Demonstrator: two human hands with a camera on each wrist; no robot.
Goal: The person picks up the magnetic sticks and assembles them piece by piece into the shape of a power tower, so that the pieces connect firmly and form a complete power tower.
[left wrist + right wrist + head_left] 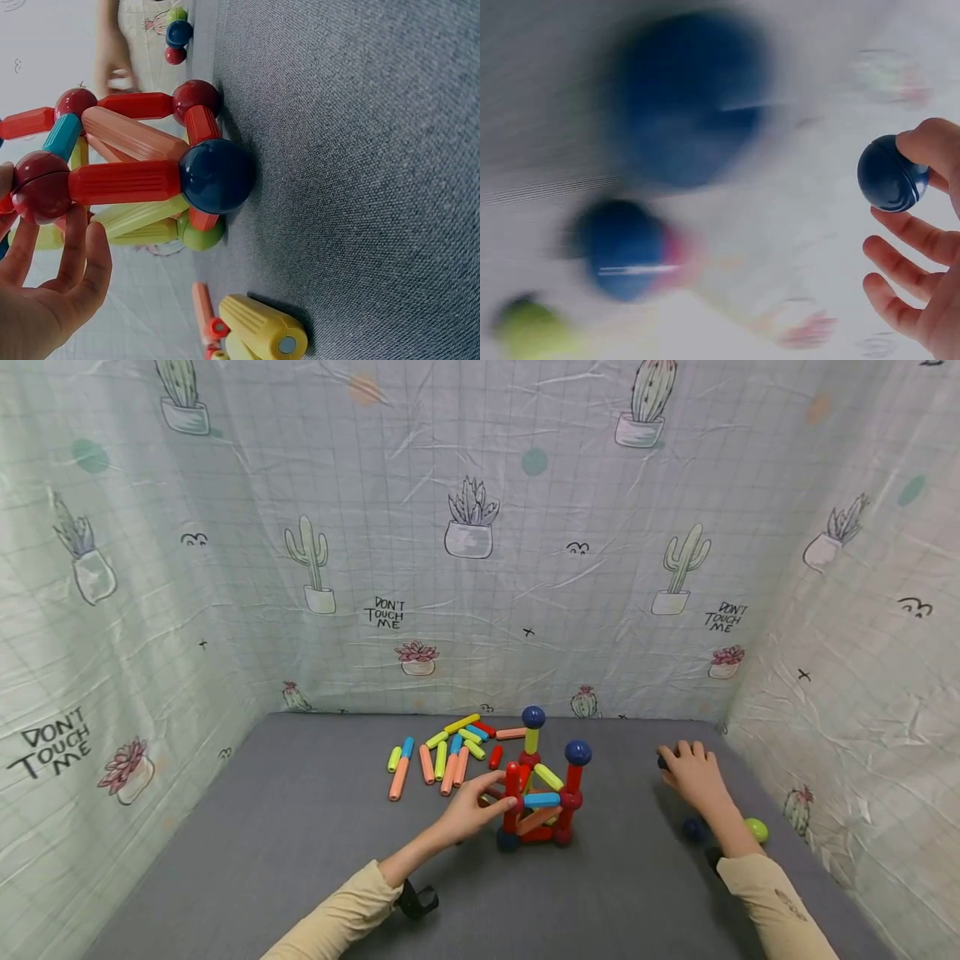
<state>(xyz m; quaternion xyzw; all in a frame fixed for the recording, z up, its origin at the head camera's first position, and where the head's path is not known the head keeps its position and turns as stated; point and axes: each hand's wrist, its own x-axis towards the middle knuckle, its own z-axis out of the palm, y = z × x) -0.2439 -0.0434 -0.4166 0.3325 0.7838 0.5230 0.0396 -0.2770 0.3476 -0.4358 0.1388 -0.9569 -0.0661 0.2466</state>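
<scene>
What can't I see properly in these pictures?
Head view: green ball, left side hidden by the right forearm.
Head view: held blue ball, mostly covered by the right hand.
Left wrist view: left hand, partly cut off by the left edge.
Right wrist view: largest-looking blue ball, edges blurred.

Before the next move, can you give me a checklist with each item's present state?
1. Right hand pinches a glossy dark blue ball: ok.
2. Left hand grips a glossy dark red ball on the multicoloured rod-and-ball frame: ok.
3. Upright red cylindrical rod above that red ball has a bare top: ok.
4. Held blue ball at the frame: not ok, apart.
5. Frame firm enough for added weight: cannot tell.
</scene>
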